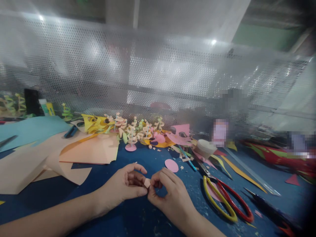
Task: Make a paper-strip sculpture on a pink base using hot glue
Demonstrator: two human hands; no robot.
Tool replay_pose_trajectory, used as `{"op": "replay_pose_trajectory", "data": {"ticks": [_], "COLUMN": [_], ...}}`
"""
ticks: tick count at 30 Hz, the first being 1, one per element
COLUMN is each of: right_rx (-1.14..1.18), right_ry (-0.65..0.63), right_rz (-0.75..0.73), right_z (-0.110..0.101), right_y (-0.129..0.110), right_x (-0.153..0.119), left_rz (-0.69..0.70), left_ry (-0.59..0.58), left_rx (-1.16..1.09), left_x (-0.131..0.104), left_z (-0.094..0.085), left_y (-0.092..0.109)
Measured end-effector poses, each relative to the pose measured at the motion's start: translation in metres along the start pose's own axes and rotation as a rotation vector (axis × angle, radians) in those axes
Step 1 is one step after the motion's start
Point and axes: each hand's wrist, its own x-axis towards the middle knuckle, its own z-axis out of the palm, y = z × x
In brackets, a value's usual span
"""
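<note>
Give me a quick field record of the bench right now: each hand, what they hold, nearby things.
left hand: pinches the small peach paper piece from the left
right hand: pinches the same piece from the right
surface: blue worktable
near right: yellow-and-red-handled scissors
ahead: pink paper circle, small curled-paper trees
left: peach paper sheets
behind: perforated metal screen

A dark blue table fills the foreground. Directly behind the table stands a silvery perforated metal screen, catching bright glare. Above the screen, a pale green wall shows, blurred.
</note>
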Motion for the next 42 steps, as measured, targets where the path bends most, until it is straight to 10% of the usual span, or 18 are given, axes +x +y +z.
{"op": "replay_pose_trajectory", "data": {"ticks": [22,29,42], "right_rx": [0.042,0.132,0.104], "right_ry": [0.037,-0.005,-0.019], "right_rz": [-0.044,0.108,0.064], "right_z": [-0.0007,-0.0055,-0.0056], "right_y": [-0.006,-0.0004,-0.0017], "right_x": [-0.0009,0.0013,0.0035], "left_rz": [0.093,0.087,0.067], "left_ry": [0.053,0.267,0.165], "left_rx": [0.158,0.138,0.156], "left_x": [-0.0063,-0.0032,-0.0034], "left_z": [0.0029,0.0001,-0.0011], "left_y": [0.0007,0.0069,0.0018]}}
